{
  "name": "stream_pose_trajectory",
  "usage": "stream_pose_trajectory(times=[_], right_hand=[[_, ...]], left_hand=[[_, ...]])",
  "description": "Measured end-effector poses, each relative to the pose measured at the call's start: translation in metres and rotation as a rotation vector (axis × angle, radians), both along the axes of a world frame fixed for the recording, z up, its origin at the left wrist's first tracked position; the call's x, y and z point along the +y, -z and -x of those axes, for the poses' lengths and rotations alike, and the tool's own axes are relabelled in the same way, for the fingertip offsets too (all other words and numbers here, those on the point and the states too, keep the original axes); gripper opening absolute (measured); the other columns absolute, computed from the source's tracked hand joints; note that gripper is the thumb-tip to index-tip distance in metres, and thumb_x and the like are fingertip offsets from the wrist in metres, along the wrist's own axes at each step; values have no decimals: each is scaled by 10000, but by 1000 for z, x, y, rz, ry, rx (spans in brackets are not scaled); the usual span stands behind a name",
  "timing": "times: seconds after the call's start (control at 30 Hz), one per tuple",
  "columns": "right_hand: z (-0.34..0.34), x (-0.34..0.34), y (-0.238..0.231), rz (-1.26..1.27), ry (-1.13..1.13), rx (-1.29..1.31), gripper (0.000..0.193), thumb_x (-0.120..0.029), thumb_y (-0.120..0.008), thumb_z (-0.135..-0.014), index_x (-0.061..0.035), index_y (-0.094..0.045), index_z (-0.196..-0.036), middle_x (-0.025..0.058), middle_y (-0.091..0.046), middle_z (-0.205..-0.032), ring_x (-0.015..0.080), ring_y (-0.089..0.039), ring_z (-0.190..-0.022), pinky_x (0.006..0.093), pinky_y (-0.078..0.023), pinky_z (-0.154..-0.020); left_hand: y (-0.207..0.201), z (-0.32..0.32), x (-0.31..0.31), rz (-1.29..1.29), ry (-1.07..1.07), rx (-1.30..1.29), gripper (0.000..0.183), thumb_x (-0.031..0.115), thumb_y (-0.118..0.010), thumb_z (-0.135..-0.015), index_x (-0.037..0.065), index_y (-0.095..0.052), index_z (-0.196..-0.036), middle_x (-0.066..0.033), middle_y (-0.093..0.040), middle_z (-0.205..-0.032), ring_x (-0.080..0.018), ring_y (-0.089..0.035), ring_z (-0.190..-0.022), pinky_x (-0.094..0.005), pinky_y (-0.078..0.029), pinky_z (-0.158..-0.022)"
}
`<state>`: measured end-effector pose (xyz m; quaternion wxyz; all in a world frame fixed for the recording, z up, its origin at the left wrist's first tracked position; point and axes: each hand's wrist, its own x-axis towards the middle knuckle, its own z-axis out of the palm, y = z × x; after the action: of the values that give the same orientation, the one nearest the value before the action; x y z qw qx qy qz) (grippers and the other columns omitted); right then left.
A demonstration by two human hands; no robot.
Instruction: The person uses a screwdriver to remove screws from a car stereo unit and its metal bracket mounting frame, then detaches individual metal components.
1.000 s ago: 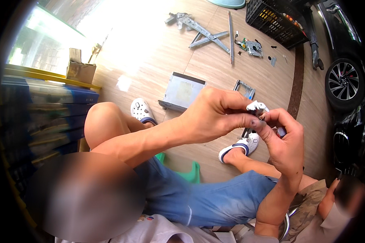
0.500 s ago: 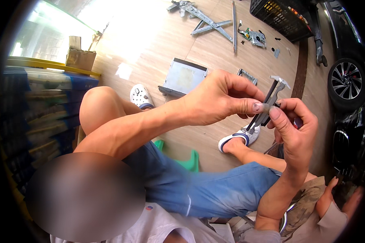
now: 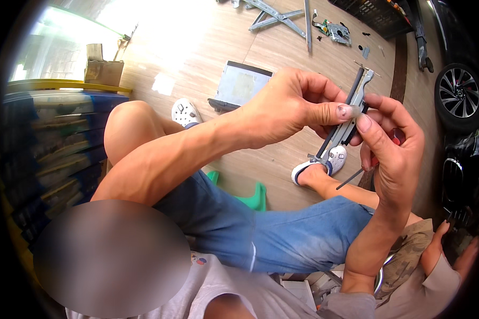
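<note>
A slim grey metal bracket (image 3: pixel 363 85) with a black rod (image 3: pixel 355 84) along one side is held up on a slant before me. My left hand (image 3: pixel 308 109) pinches its middle between thumb and fingers. From the other side my right hand (image 3: pixel 391 133) grips the same part, thumb against its edge. Tucked in the right hand's curled fingers is a thin screwdriver (image 3: pixel 351 179), its red handle partly covered and its dark shaft pointing down to the left. Fingers hide the bracket's middle.
On the floor lie a flat silver-grey device case (image 3: pixel 244 85), a metal scissor-type mechanism (image 3: pixel 279 18) and a circuit-board assembly (image 3: pixel 338 33). A black crate (image 3: pixel 367 16) and a car wheel (image 3: pixel 459 90) are at right. Another person's arm (image 3: pixel 436 247) shows at lower right, a green stool (image 3: pixel 253 198) below me.
The bracket has turned, showing more of its flat side. The right hand has shifted up and slightly right, and the screwdriver shaft shows more clearly. The floor items sit higher in view.
</note>
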<state>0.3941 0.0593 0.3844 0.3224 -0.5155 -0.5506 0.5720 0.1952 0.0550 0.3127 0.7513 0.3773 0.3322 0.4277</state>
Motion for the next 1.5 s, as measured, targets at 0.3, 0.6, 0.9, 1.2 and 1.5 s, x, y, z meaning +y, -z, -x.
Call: stream_pose_trajectory(times=[0.3,0.6,0.9,1.2,1.5], right_hand=[[-2,0,9,-1,33,-2,316,-42,-719,-906,72,-627,-1185,89,-700,-868,85,-650,-701,170,-415,-489],[-4,-2,11,-11,32,-18,327,-84,-719,-913,71,-623,-1185,81,-690,-855,67,-615,-660,180,-402,-485],[-7,-1,13,-8,30,4,346,-101,-715,-913,72,-618,-1196,86,-689,-844,60,-589,-625,179,-379,-471],[-6,-2,13,-32,62,-21,326,-93,-706,-911,67,-631,-1185,83,-690,-831,65,-603,-635,179,-374,-467],[0,-2,16,-32,76,-69,330,-106,-709,-905,60,-639,-1182,77,-687,-799,48,-562,-584,175,-355,-463]], left_hand=[[5,-5,0,55,-31,-21,263,188,-756,-925,-12,-701,-1087,-51,-721,-891,-111,-663,-779,-270,-552,-745],[17,-4,-3,-9,0,82,207,192,-732,-935,20,-730,-1050,-31,-707,-864,-101,-637,-779,-277,-529,-749],[22,-5,-1,-2,10,110,219,222,-713,-954,31,-734,-1059,-29,-706,-867,-99,-634,-789,-273,-527,-745],[18,-6,-1,-7,4,117,220,232,-705,-962,28,-739,-1039,-19,-693,-833,-93,-631,-783,-267,-521,-742],[14,-1,-3,-29,-5,130,215,222,-707,-961,25,-739,-1040,-30,-716,-869,-93,-642,-802,-268,-525,-762]])
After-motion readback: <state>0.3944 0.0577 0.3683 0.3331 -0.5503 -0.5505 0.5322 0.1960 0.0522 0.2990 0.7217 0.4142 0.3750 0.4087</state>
